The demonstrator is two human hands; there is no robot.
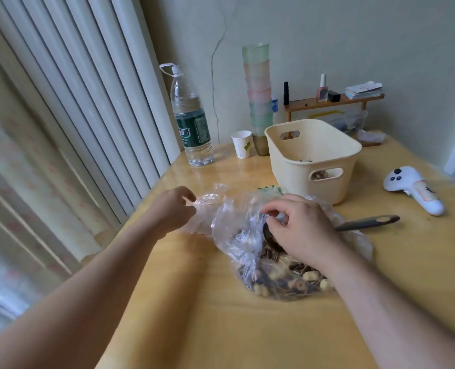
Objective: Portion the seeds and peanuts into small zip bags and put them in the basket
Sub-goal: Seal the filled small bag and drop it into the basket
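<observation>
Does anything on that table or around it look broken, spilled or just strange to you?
Nothing looks spilled; the seeds and peanuts stay inside the big plastic bag. Two oddities: a long crack runs down the wall behind the water bottle, and a white game controller lies beside the basket, unrelated to snack packing.

Basket (316,166) mouth stands open above; spoon (367,222) lies just beside.
</observation>
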